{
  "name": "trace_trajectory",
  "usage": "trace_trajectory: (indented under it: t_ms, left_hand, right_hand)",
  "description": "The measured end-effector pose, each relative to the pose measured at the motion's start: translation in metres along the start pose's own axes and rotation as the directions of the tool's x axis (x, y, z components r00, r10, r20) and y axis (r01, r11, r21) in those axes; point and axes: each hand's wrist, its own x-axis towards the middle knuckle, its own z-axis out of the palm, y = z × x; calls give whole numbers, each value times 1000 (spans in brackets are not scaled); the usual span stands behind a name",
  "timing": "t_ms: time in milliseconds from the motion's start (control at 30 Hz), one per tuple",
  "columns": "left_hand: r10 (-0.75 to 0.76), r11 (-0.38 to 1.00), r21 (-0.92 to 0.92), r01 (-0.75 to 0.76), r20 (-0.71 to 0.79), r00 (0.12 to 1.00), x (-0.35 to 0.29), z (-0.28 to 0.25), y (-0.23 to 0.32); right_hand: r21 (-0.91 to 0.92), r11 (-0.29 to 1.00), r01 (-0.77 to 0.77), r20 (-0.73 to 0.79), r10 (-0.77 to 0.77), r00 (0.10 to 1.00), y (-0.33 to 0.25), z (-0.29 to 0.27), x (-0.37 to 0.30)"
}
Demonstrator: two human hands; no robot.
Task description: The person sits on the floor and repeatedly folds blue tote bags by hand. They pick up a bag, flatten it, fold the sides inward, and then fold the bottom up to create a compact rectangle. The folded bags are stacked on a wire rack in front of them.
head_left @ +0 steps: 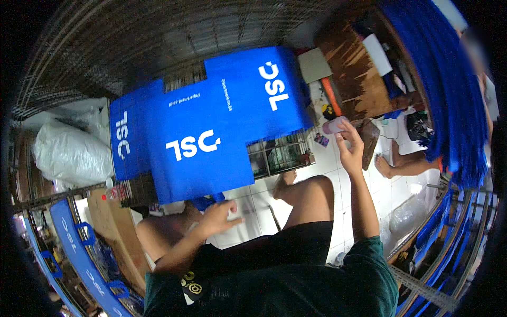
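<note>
A large piece of blue cloth [232,129] with white lettering and cut-out corners lies spread over a dark wire grid in front of me. My right hand [350,145], raised at the right of the cloth, grips a small pale pink cylinder [334,125] between thumb and fingers; its kind is unclear. My left hand [219,217] is just below the cloth's near edge, slightly blurred. Its fingers are partly bent and apart, with nothing visible in them. A bit of blue material [207,202] shows behind that hand, under the cloth's edge.
At the left sits a bulky clear plastic bag [71,153]. A tool with an orange handle [330,95] stands beyond my right hand. Blue strips of cloth [443,90] hang at the right, with another person's bare leg [406,161] beside them. Metal racks hold blue bags [87,264].
</note>
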Motion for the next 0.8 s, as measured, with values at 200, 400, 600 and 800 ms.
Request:
trace_trajectory:
  t_ms: [200,400,600,800]
  left_hand:
    - [-1,997,73,21,-265,964,-94,53,-3]
    - [-184,970,115,215,-231,955,-94,98,-50]
    - [-137,944,253,210,-278,951,-96,107,-73]
    - [-229,921,267,285,-221,948,-106,107,-60]
  right_hand:
    - [-140,990,11,-89,-24,996,-3,-19,-104]
    - [-569,822,26,88,30,996,-36,16,-187]
    - [-558,822,-115,29,157,987,-16,9,-193]
    - [-589,800,-116,48,178,983,-23,11,-194]
